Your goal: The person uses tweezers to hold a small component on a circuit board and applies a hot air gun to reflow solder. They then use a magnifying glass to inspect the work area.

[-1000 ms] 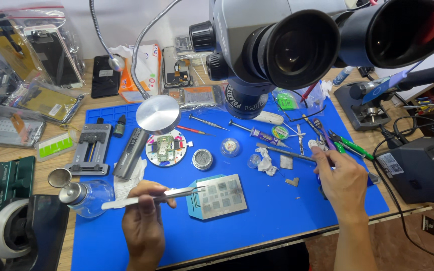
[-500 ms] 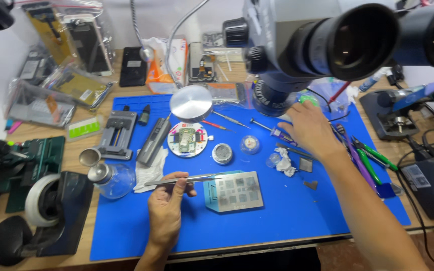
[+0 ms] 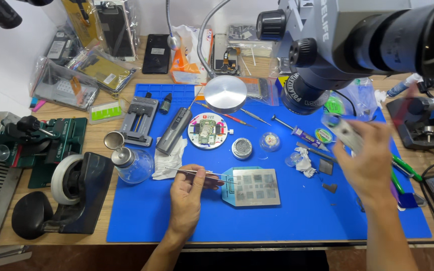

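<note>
My left hand (image 3: 189, 193) grips thin metal tweezers (image 3: 204, 174) whose tips rest at the left edge of a grey metal stencil plate (image 3: 253, 186) lying on the blue work mat (image 3: 141, 221). My right hand (image 3: 366, 163) is raised over the right side of the mat and holds a small pale rectangular piece (image 3: 346, 134), blurred by motion. A round white holder with a green circuit board (image 3: 207, 130) lies beyond the stencil. A small round metal tin (image 3: 241, 148) stands next to it.
A microscope head (image 3: 357, 45) hangs at the top right over the mat. A glass dispenser bottle (image 3: 129, 163), a clamp fixture (image 3: 139, 118), a grey pen-shaped tool (image 3: 173, 131), a white tissue (image 3: 305, 160) and screwdrivers lie around. Phones and bagged parts sit at the back.
My right hand has lifted off the tools at the mat's right edge, now holding a small pale piece. My left hand keeps the tweezers at the stencil. The camera view has shifted.
</note>
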